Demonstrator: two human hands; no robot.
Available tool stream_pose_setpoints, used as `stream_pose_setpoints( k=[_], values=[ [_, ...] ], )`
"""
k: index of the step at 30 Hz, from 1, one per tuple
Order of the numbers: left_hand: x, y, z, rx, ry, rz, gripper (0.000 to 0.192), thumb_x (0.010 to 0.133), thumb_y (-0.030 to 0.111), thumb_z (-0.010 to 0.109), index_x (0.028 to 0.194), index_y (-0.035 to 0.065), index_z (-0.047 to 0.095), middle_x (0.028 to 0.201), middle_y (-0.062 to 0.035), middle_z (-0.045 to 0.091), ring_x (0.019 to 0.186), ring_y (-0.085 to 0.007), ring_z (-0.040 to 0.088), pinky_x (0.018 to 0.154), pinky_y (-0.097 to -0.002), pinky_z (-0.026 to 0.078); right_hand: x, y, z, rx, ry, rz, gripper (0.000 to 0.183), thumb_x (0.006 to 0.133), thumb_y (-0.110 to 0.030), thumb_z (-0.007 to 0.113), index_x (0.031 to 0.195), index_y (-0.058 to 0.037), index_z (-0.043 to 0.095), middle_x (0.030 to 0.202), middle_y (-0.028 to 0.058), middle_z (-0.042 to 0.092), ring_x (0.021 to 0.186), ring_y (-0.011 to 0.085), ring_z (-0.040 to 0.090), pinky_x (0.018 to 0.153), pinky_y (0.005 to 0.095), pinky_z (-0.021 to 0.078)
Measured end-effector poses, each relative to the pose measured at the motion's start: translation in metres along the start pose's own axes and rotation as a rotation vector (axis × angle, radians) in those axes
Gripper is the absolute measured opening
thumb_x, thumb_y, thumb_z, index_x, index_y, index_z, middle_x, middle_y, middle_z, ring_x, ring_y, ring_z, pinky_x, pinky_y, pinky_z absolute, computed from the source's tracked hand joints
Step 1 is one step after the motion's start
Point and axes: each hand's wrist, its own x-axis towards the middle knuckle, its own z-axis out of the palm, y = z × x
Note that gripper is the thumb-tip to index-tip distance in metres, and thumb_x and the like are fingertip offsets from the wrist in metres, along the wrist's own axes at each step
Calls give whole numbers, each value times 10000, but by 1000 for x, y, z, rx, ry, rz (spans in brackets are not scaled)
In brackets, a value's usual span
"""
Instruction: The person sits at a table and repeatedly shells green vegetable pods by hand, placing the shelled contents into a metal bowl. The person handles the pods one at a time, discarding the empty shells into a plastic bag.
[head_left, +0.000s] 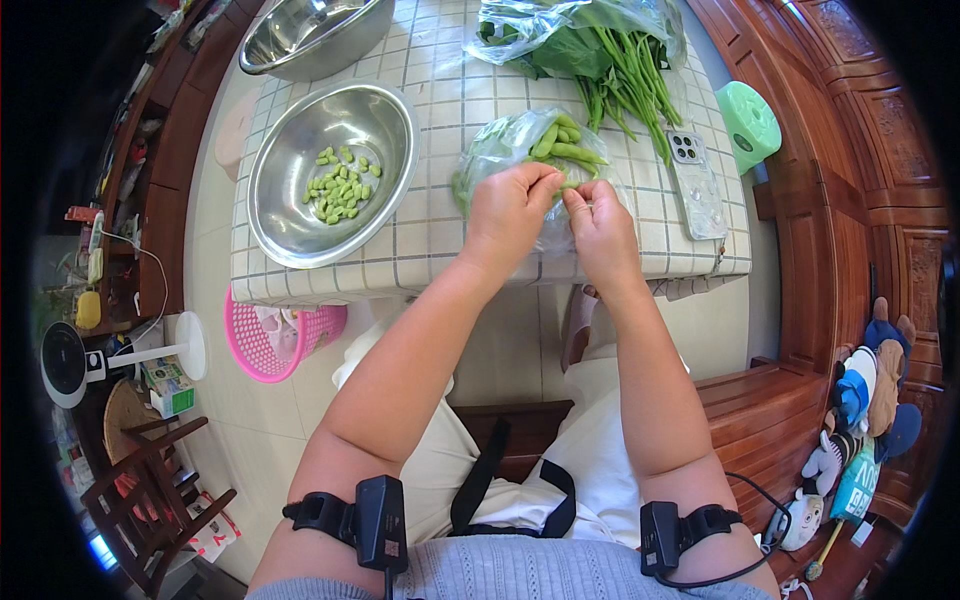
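Between the fingertips of my left hand (511, 210) and my right hand (602, 229) is a green soybean pod (571, 184), mostly covered by the fingers. Both hands are pinched on it, just above the near side of a clear plastic bag (491, 142). More plump green pods (568, 144) lie in the bag's mouth. To the left, a wide stainless steel bowl (281, 191) holds several shelled green beans (339, 187) at its bottom.
A checked tablecloth (439, 199) covers the table. Behind stand another steel basin (330, 56) and bagged leafy green stalks (630, 67). A phone (697, 187) lies at the right. A pink basket (281, 345) stands on the floor, left; a green stool (750, 124) is beyond the right edge.
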Motion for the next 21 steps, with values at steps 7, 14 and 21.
stream_pose_setpoints(
  k=[7,14,21],
  values=[
    [4,0,-8,-158,-164,-157,240,936,179,550,935,-13,694,618,-41,573,563,-105,499,535,-288,417,0,0,-5,-38,-94,-29,256,941,-236,581,917,17,545,738,174,625,646,290,582,619,386,459],
    [6,1,-12,-216,-158,-273,239,942,177,541,905,-9,687,621,-14,555,560,-89,472,522,-276,391,1,1,0,239,-220,97,252,977,-245,536,894,-8,531,669,66,565,592,142,516,552,300,413],
    [4,6,-15,-594,-172,-495,211,952,200,537,907,43,670,668,19,558,534,-48,423,496,-215,344,2,-12,-15,665,-363,291,231,1001,-266,478,895,-70,535,647,-27,469,524,55,366,452,215,291]
  ],
)
